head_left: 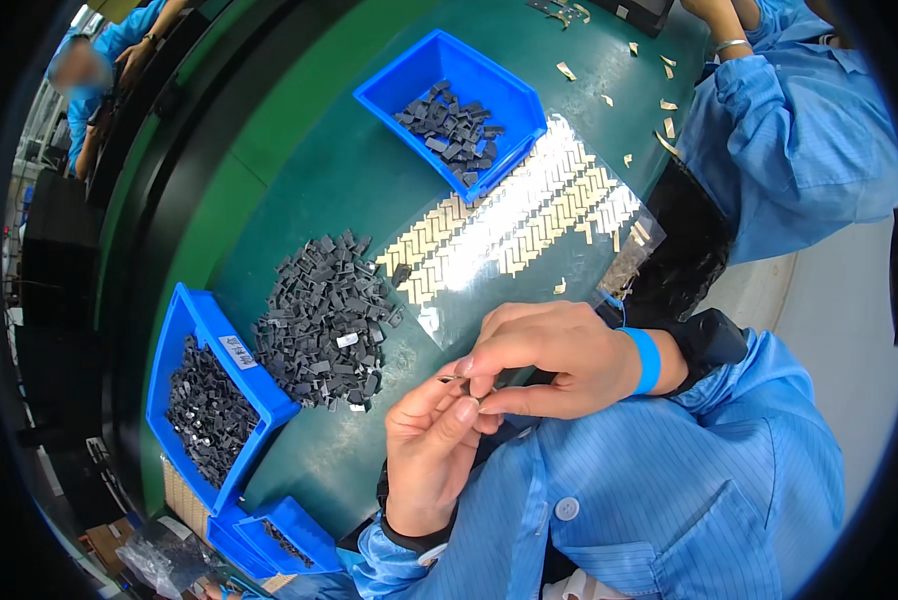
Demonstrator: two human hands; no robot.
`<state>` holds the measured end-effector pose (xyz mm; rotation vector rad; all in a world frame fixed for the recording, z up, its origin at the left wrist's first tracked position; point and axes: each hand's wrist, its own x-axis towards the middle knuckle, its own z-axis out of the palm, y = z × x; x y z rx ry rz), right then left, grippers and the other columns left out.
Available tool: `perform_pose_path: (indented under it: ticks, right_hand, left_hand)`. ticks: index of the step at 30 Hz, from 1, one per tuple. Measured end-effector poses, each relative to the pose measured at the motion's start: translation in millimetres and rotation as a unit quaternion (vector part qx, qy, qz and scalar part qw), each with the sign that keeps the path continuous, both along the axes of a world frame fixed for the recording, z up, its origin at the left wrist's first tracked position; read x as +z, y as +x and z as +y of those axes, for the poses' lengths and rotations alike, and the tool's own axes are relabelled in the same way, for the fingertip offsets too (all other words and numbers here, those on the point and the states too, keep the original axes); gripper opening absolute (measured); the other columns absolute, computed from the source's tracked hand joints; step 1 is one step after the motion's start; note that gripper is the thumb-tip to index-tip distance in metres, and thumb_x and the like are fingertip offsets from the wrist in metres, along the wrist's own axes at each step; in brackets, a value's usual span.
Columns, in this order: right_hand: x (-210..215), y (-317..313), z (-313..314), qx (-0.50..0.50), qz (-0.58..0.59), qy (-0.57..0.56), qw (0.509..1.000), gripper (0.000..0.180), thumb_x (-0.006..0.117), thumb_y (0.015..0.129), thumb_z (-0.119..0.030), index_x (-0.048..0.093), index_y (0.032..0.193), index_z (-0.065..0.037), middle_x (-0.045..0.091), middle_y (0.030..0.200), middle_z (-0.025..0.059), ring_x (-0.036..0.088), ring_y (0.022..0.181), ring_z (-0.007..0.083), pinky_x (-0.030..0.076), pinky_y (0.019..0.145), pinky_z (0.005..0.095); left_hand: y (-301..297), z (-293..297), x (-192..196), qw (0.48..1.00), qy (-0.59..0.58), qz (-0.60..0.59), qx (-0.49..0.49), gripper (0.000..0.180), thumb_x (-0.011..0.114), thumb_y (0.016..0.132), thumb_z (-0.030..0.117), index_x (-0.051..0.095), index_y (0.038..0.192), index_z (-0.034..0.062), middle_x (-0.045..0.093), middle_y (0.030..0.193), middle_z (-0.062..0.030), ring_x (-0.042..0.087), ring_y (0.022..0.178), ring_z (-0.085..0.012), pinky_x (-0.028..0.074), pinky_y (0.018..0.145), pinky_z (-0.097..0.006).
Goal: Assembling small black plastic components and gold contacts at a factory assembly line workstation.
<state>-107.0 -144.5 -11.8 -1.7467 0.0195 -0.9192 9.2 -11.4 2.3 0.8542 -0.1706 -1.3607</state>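
Observation:
My left hand [431,445] and my right hand [559,360] meet fingertip to fingertip in front of my chest. Both are closed in a pinch on something tiny, mostly hidden by the fingers and too small to name. Beyond them on the green table lies a clear sheet [449,325] bearing rows of small cream-coloured adhesive pieces, part of it washed out by glare. Left of my hands spreads a loose heap of small dark grey plastic parts [324,310]. A blue strap circles my right wrist.
A blue bin [514,95] with dark parts rests at the sheet's far end. Another blue bin [194,310], fuller, stands left of the heap, with a smaller blue bin [314,530] nearer. Peeled scraps [566,71] lie far right, by a co-worker's sleeve [759,120].

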Motion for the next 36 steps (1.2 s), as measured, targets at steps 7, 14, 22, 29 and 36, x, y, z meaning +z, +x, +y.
perform_pose_path:
  ticks: [7, 14, 22, 29, 36]
  right_hand:
    - [5.2, -3.3, 5.0, 0.03, 0.05, 0.081, 0.995, 0.035, 0.071, 0.073, -0.003, 0.056, 0.104, 0.0, 0.06, 0.089, 0.0123, 0.059, 0.079, 0.022, 0.048, 0.068, 0.0305]
    - [-3.6, 5.0, 20.5, -0.009, 0.006, 0.274, 0.962, 0.012, 0.063, 0.079, -0.004, 0.057, 0.089, 0.0, 0.053, 0.102, 0.0105, 0.054, 0.085, 0.0143, 0.046, 0.074, 0.0277]
    - [-0.4, 4.6, 24.3, 0.056, 0.009, 0.402, 0.914, 0.007, 0.056, 0.082, 0.007, 0.056, 0.088, 0.005, 0.049, 0.107, 0.015, 0.057, 0.09, 0.0161, 0.054, 0.073, 0.0245]
    - [-1.7, 5.7, 27.4, 0.044, 0.014, 0.361, 0.932, 0.005, 0.058, 0.081, 0.007, 0.057, 0.085, 0.004, 0.05, 0.105, 0.0149, 0.056, 0.089, 0.0155, 0.053, 0.074, 0.024]
    - [0.4, 4.6, 26.9, 0.031, 0.015, 0.359, 0.933, 0.005, 0.059, 0.08, 0.006, 0.057, 0.084, 0.004, 0.051, 0.104, 0.0147, 0.056, 0.091, 0.0153, 0.053, 0.073, 0.0242]
  left_hand:
    - [-0.2, 7.9, 3.7, 1.0, 0.016, 0.006, -0.018, 0.029, 0.06, 0.084, 0.008, 0.057, 0.11, -0.0031, 0.063, 0.094, -0.0167, 0.059, 0.068, -0.0159, 0.05, 0.063, -0.029]
    - [-10.4, 2.6, 8.6, 0.968, 0.025, -0.227, 0.108, 0.023, 0.057, 0.084, 0.001, 0.059, 0.106, -0.0035, 0.064, 0.088, -0.016, 0.062, 0.073, -0.0188, 0.053, 0.066, -0.029]
    - [-15.3, 0.4, 9.4, 0.959, 0.017, -0.258, 0.12, 0.025, 0.056, 0.083, -0.003, 0.058, 0.108, -0.0058, 0.063, 0.098, -0.0172, 0.064, 0.083, -0.0211, 0.054, 0.077, -0.033]
    - [-15.3, 3.7, 4.4, 0.937, 0.012, -0.319, 0.14, 0.023, 0.057, 0.083, -0.003, 0.059, 0.106, -0.0057, 0.063, 0.099, -0.0174, 0.064, 0.084, -0.0206, 0.056, 0.074, -0.032]
    - [-16.4, 2.5, 6.2, 0.933, 0.011, -0.335, 0.133, 0.023, 0.058, 0.082, -0.003, 0.059, 0.106, -0.0058, 0.063, 0.099, -0.0174, 0.064, 0.084, -0.0205, 0.056, 0.074, -0.033]
